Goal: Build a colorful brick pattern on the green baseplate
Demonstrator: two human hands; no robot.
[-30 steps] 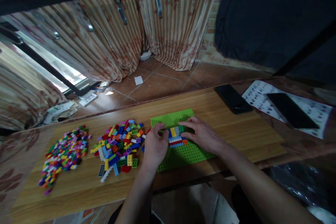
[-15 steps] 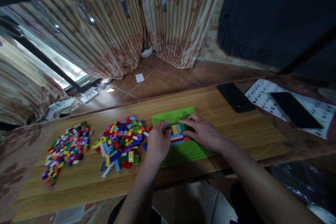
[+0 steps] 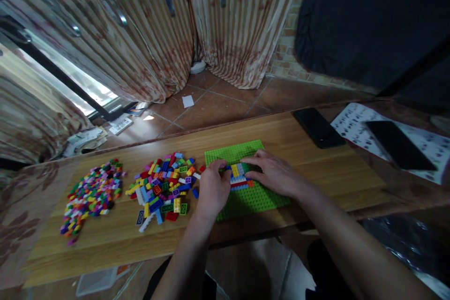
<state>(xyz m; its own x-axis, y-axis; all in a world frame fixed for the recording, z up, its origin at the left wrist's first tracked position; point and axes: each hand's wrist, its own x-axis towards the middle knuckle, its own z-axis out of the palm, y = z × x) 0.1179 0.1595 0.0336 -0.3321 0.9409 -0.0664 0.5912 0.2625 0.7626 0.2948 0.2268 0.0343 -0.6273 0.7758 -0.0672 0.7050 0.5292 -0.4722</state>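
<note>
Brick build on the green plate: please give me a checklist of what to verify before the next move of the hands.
1. Plate lies flat on the table: ok.
2. Left hand touches the left edge of the build: ok.
3. Right hand rests on the build's right side: ok.
4. A brick is between the left hand's fingers: cannot tell.
5. Loose bricks lie just left of the plate, near the left hand: ok.
6. Phone is apart from the plate: ok.

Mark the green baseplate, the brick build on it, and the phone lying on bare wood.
Baseplate point(image 3: 255, 200), head view, bare studs near its front edge.
Brick build point(image 3: 235, 170), head view, yellow brick on its top.
Phone point(image 3: 318, 127), head view, middle of its dark screen.
</note>
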